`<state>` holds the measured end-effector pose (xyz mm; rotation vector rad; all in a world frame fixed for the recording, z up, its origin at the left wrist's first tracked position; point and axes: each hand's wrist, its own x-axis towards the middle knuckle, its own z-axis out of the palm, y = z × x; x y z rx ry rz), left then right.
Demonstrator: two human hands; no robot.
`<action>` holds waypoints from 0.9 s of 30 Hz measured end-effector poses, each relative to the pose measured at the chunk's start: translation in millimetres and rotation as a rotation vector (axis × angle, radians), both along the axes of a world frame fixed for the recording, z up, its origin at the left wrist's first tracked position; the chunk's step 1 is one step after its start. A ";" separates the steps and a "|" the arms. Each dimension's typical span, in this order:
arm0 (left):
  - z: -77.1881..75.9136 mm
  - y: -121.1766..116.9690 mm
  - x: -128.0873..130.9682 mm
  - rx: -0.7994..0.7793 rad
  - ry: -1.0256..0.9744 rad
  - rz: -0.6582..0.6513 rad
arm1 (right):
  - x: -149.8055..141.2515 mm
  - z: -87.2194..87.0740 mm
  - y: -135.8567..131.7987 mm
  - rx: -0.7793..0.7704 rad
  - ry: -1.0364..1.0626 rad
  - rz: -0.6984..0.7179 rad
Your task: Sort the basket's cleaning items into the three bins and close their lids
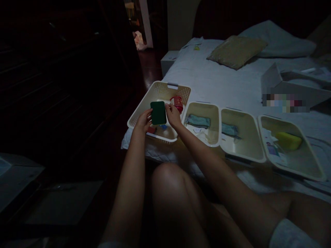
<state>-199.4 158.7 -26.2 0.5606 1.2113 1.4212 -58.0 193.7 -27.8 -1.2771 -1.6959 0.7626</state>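
Dark green pad [158, 113] left of frame centre, over large white basket [156, 92]. Left forearm [132, 172] up from bottom; left hand [144, 120] clasping pad's left side. Right forearm [207, 155] slants from lower right; right hand [174, 115] curled at pad's right edge, grip unclear.

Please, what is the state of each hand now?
Left hand: holding the green pad.
Right hand: partly closed at the pad's right edge; grip cannot be told.

Upper left: dark furniture [51, 69] lost in shadow. Frame right: open box [317, 93] cut by edge, patch [286, 102] pixelated. Center basket [143, 102]: red item [177, 102] partly behind right hand [173, 115]; blue bit [163, 127] too small to ID.
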 end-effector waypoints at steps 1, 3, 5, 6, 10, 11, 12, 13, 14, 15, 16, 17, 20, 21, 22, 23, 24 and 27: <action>-0.7 0.4 -0.3 0.004 -0.007 -0.003 | -0.3 -0.9 1.0 -0.008 0.057 -0.014; -1.7 1.1 -0.8 0.013 -0.015 -0.006 | -1.2 -2.9 1.5 -0.041 0.112 -0.017; -2.4 1.6 -0.9 0.016 -0.022 -0.002 | -2.3 -5.4 0.9 -0.117 0.113 0.034; -2.7 1.7 -0.9 0.016 -0.023 -0.001 | -2.8 -6.7 0.5 -0.155 0.103 0.078; -4.3 1.8 -0.7 0.031 0.024 0.012 | -3.5 -10.0 -0.8 -0.214 0.078 0.190; -4.7 1.8 -0.7 0.038 0.039 0.015 | -3.4 -10.1 -1.0 -0.216 0.080 0.187; -5.2 1.8 -0.7 0.043 0.049 0.017 | -3.1 -10.0 -1.2 -0.218 0.085 0.182; -5.4 1.7 -0.7 0.047 0.057 0.017 | -2.9 -9.7 -1.3 -0.221 0.090 0.180; -5.5 1.6 -0.6 0.050 0.061 0.019 | -2.6 -9.4 -1.4 -0.223 0.092 0.183; -5.4 1.3 -0.5 0.050 0.062 0.022 | -2.4 -9.3 -1.4 -0.225 0.093 0.187; -5.0 0.9 -0.4 0.049 0.060 0.021 | -2.3 -9.4 -1.3 -0.225 0.093 0.190; -4.4 0.3 -0.1 0.049 0.055 0.018 | -2.2 -9.7 -1.0 -0.217 0.092 0.188; -1.9 -1.7 1.0 0.051 0.030 0.013 | -1.9 -11.1 -0.5 -0.119 0.088 0.155; -1.1 -2.2 1.4 0.054 0.022 0.018 | -1.6 -11.3 -0.8 -0.062 0.083 0.146; -0.4 -2.4 1.8 0.058 0.013 0.026 | -1.2 -11.2 -1.5 0.002 0.073 0.138; 0.0 -2.5 2.0 0.061 0.003 0.034 | -0.5 -10.6 -2.6 0.067 0.057 0.130; 0.2 -2.2 2.2 0.061 -0.009 0.042 | 0.3 -9.7 -4.3 0.131 0.034 0.124; -0.3 -0.6 1.8 0.042 -0.066 0.085 | 2.9 -5.2 -11.3 0.300 -0.047 0.128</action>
